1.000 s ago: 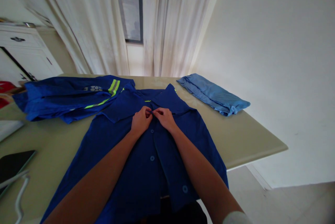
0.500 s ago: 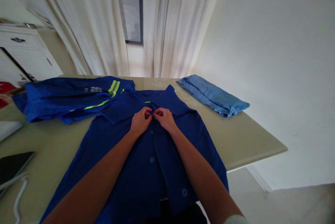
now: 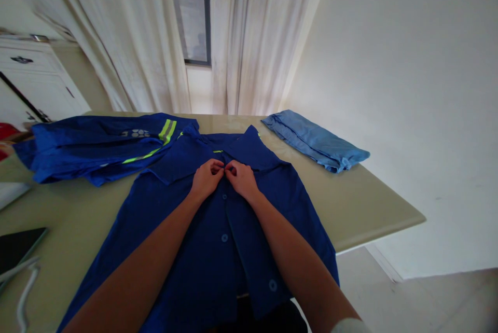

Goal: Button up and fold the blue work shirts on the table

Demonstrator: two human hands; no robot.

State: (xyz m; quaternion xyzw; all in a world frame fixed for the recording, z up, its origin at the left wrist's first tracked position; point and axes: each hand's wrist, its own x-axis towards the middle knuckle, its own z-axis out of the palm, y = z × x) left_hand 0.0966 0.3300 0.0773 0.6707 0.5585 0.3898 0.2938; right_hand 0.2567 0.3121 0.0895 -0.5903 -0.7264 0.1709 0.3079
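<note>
A dark blue work shirt (image 3: 208,265) lies spread front up on the table, its collar away from me. My left hand (image 3: 207,178) and my right hand (image 3: 241,179) meet at the front opening just below the collar. The fingertips of both are pinched on the shirt's front edges and nearly touch each other. Whatever button or buttonhole is between them is hidden by the fingers. Below the hands, a blue button (image 3: 224,238) shows on the left front edge. Near the hem the front edges lie apart, with another button (image 3: 273,285) on the right flap.
A blue garment with yellow-and-grey reflective strips (image 3: 93,146) lies at the left, against the shirt. A folded light blue garment (image 3: 315,138) is at the back right. A dark flat device (image 3: 19,247) and a white cable (image 3: 24,291) lie at the left of the table (image 3: 373,213).
Both hands stay pinched at the same spot on the shirt, with the fingertips slightly closer together. The whole view has shifted a little.
</note>
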